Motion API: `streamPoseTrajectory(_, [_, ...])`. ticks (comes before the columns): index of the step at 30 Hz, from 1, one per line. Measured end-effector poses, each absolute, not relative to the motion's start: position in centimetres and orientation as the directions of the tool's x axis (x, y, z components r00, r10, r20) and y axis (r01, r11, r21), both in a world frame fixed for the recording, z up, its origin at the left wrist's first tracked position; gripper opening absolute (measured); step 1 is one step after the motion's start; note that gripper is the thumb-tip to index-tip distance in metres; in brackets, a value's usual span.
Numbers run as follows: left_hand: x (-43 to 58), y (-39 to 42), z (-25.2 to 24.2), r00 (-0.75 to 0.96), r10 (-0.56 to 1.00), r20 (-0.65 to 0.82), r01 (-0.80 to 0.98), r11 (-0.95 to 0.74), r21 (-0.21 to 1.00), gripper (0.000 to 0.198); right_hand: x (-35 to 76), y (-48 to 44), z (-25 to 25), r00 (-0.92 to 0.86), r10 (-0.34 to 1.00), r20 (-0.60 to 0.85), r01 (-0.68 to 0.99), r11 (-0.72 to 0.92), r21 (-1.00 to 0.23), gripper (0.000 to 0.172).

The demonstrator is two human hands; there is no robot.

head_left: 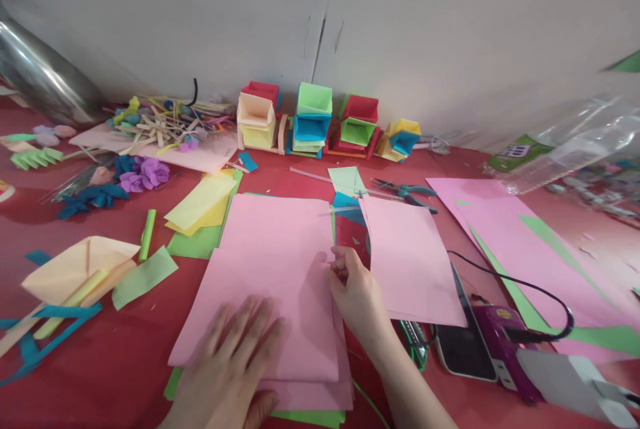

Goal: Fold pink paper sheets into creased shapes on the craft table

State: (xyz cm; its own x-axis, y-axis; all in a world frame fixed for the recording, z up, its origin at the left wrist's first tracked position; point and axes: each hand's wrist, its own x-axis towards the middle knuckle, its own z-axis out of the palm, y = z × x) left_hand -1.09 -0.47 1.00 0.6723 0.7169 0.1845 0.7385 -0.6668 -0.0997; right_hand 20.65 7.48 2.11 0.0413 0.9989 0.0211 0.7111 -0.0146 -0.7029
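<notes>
Left hand spreads flat, seemingly to steady the pink sheet; right hand, nearly closed, pinches its right edge.

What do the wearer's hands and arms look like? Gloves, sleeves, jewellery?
Left hand and right hand: both ungloved, no rings, watch or bracelet visible. Right forearm is slender and sleeveless up to the frame edge. Left forearm is cut off by the frame, so its sleeve can't be judged. No cables or markings seen on either.

Teal-handled pliers on red table; dark-screened phone beside purple device; green-labelled plastic bottle at far right
</notes>
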Motion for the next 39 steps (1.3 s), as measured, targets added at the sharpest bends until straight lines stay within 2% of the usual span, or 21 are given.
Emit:
streamPoseTrajectory(14, [-1.1, -0.5, 0.8, 0.672, 0.712, 0.203, 0.737, -0.669, -0.093, 0.065, 20.4, 7.1, 2.4, 0.067, 0.997, 0.024, 0.706, -0.030, -0.708, 0.034])
streamPoseTrajectory(21, [-1.0, -0.5, 0.8, 0.665, 0.719, 0.201, 0.743, -0.664, -0.087, 0.065, 20.6, 7.2, 1.8, 0.046, 0.993, 0.106, 0.739, 0.037, -0.673, 0.033])
streamPoseTrajectory(24, [-1.0, -0.6, 0.9, 0.670, 0.717, 0.194, 0.739, -0.668, -0.088, 0.064, 20.6, 7.1, 2.4, -0.016, 0.973, 0.231, 0.817, 0.146, -0.557, 0.028])
streamPoseTrajectory(27, [-1.0, -0.6, 0.7, 0.673, 0.717, 0.180, 0.737, -0.670, -0.087, 0.065, 19.6, 5.4, 3.4, -0.200, 0.921, 0.335, 0.864, 0.327, -0.383, 0.024])
streamPoseTrajectory(31, [-0.8, -0.8, 0.3, 0.646, 0.741, 0.182, 0.759, -0.648, -0.058, 0.063, 17.3, 1.2, 3.2, -0.473, 0.785, 0.399, 0.723, 0.605, -0.333, 0.022])
streamPoseTrajectory(33, [-0.7, -0.9, 0.3, 0.623, 0.760, 0.187, 0.777, -0.628, -0.036, 0.061, 16.6, -0.6, 2.4, -0.477, 0.735, 0.482, 0.734, 0.635, -0.242, 0.026])
streamPoseTrajectory(39, [-0.8, -1.1, 0.5, 0.632, 0.760, 0.149, 0.772, -0.634, -0.039, 0.060, 17.6, -2.8, 0.4, -0.494, 0.681, 0.541, 0.772, 0.630, -0.088, 0.034])
